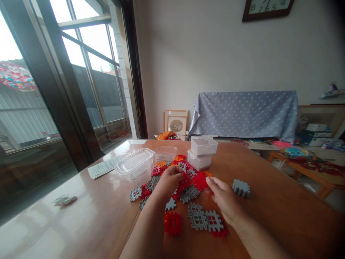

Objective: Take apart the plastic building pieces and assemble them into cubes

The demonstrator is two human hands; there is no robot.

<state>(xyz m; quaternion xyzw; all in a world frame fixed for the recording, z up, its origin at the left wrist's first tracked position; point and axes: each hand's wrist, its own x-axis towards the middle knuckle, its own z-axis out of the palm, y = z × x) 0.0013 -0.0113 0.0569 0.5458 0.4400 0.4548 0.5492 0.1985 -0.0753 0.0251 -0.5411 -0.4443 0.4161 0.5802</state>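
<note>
A heap of flat interlocking toy tiles [185,178] in red, grey and orange lies on the wooden table [283,216]. My left hand [169,180] rests on the heap with fingers curled onto a red tile. My right hand [222,198] pinches the edge of a red tile [199,181] at the heap's right side. A joined strip of grey and red tiles [206,220] lies in front of my right hand. A red tile [172,223] sits between my forearms. A small stack of grey tiles [241,188] stands just right of my right hand.
Clear plastic containers [136,165] with lids stand left of the heap, and two stacked white lidded boxes [202,151] behind it. A paper sheet [104,167] and a crumpled wrapper [64,199] lie at the left. A window is left; a cloth-covered piece of furniture [245,113] stands behind.
</note>
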